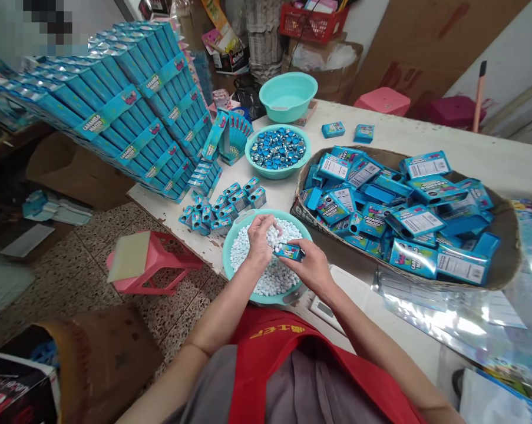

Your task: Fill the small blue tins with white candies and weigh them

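Over a turquoise basin (228, 253) of small white candies (270, 285), my right hand (312, 265) grips a small blue candy box (288, 252) lying on its side, one end toward my left hand. My left hand (262, 238) is curled round several of the white candies, right beside that end of the box. Just left of the basin, several small blue boxes (225, 206) stand close together on the table, round holes showing in some of their tops. Behind the basin is a turquoise bowl (253, 164) full of blue and silver caps (278, 148).
A cardboard tray (511, 241) heaped with blue boxes (418, 218) lies to the right. Tall stacks of packed blue boxes (128, 106) rise at the left. A white scale (325, 309) sits by my right forearm, a pink stool (159, 265) on the floor at left.
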